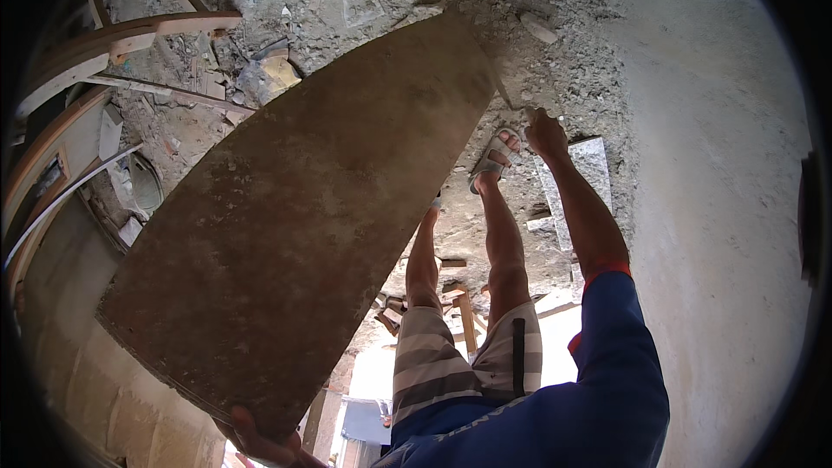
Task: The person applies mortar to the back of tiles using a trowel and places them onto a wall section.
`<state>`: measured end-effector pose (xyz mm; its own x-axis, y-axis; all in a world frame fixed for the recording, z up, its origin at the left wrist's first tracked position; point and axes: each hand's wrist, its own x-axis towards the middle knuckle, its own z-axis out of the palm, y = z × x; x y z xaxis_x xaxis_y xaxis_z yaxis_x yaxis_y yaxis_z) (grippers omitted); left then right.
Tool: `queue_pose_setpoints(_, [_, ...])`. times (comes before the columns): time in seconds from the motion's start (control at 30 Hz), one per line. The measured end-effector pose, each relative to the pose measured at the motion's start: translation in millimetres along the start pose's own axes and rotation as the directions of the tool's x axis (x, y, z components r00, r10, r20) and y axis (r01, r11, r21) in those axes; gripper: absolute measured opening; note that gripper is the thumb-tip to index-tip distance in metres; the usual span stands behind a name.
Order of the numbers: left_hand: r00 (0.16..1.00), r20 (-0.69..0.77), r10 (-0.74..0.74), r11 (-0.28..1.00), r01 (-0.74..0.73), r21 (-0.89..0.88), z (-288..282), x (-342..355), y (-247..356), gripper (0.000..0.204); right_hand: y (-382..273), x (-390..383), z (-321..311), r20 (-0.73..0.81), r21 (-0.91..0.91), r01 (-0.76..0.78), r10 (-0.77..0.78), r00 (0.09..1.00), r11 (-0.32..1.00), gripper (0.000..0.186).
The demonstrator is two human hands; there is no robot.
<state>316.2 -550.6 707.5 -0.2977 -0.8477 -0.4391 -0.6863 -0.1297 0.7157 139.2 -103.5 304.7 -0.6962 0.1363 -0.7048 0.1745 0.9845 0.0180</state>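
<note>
A large brown board, dusty and stained, is tilted across the left and middle of the view. My left hand grips its near lower corner, with the thumb over the face and the other fingers mostly hidden. Beyond my feet, my right hand is closed around a thin-shanked hand tool. The tool's narrow dark shank points at the board's far right edge; its far end is blurred, and I cannot tell whether it touches the board.
Rubble covers the ground around my sandalled foot. A pale wall rises on the right. Wooden frames lean at the far left. A speckled slab lies beside my right forearm, and wood scraps lie behind my legs.
</note>
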Motion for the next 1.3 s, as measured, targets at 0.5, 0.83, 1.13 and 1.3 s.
queue_pose_setpoints(0.5, [0.988, 0.155, -0.026, 0.988, 0.049, -0.144, -12, -12, 52, 0.064, -89, -27, -98, -0.043, -0.096, 0.364, -0.369, 0.928, 0.927, 0.028])
queue_pose_setpoints(0.83, [0.996, 0.068, -0.064, 0.986, 0.074, -0.150, -27, -2, 51, 0.065, -137, -159, -97, 0.066, 0.262, 0.454, -0.485, 0.872, 0.852, 0.031])
queue_pose_setpoints(1.13, [0.989, 0.124, -0.086, 0.985, 0.103, -0.138, -41, 4, 48, 0.069, -188, -172, -128, -0.006, 0.305, 0.523, -0.547, 0.837, 0.796, 0.026])
queue_pose_setpoints(1.3, [0.986, 0.161, -0.041, 0.977, 0.073, -0.200, -46, 4, 61, 0.062, -207, -233, -159, -0.018, 0.208, 0.791, -0.806, 0.591, 0.575, 0.032])
